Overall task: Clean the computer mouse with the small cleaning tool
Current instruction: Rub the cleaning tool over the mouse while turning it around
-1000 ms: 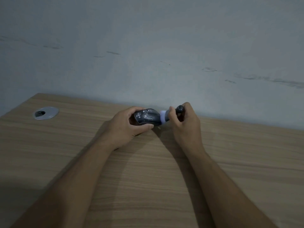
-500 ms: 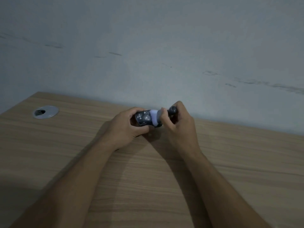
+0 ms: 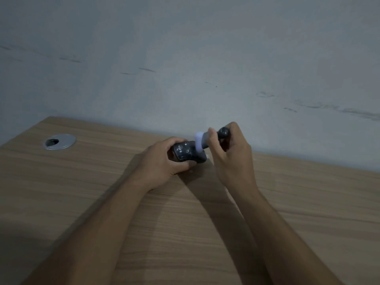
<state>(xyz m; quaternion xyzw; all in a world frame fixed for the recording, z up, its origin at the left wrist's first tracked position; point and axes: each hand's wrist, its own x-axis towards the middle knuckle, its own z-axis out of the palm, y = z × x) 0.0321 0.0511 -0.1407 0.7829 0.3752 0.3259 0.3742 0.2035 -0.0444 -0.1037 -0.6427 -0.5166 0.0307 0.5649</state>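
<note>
Near the far edge of the wooden surface (image 3: pixel 82 202), close to the grey wall (image 3: pixel 185 48), both hands meet around a dark computer mouse (image 3: pixel 186 153). On the left, the left hand (image 3: pixel 162 161) is curled about the mouse, fingers over its far side and thumb under its near side, gripping it just above the surface with its speckled top turned up. On the right, the right hand (image 3: pixel 230 155) is closed on the dark handle of the small cleaning tool (image 3: pixel 211 137), thumb and fingers pinched round it, the handle's rounded end poking out to the far right. Its pale, whitish head touches the right end of the mouse. Far to the left, a round silver cable grommet (image 3: pixel 59 141) sits in the surface
</note>
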